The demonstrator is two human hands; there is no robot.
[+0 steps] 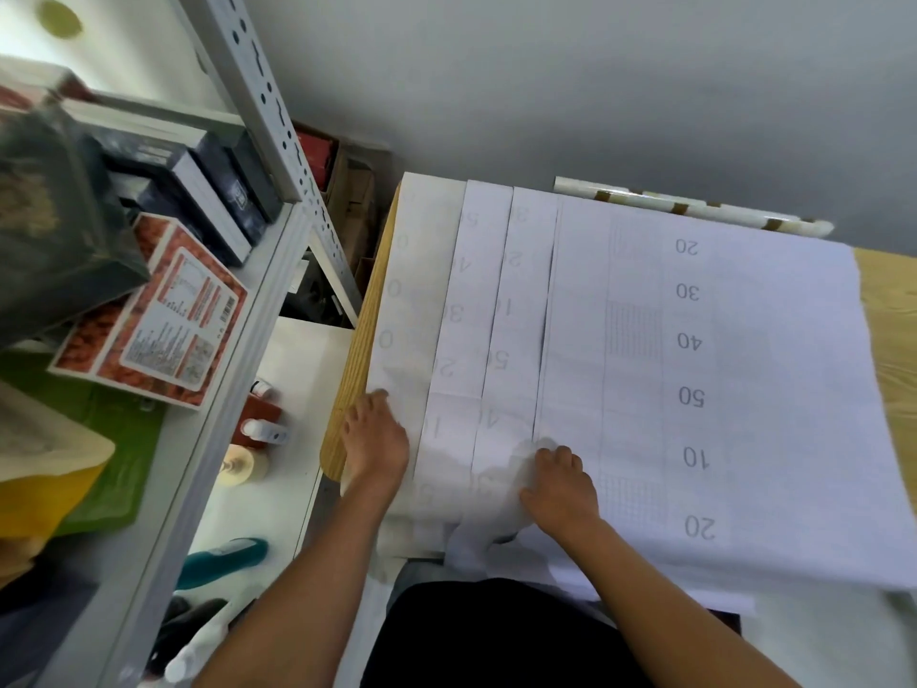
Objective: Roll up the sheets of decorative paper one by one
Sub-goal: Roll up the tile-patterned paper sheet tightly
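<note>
Shelving of grey metal stood left of the wooden table and held dark boxes, an orange printed carton and a green tray; bottles sat on a lower white surface. Sheets of decorative paper, white backing up with printed numbers, lay overlapped across the table, near edges hanging over its front. A finished roll lay at the far edge. The left hand lay flat on the leftmost sheet, fingers straight and close together. The right hand gripped a curled near end, fingers bent over it.
</note>
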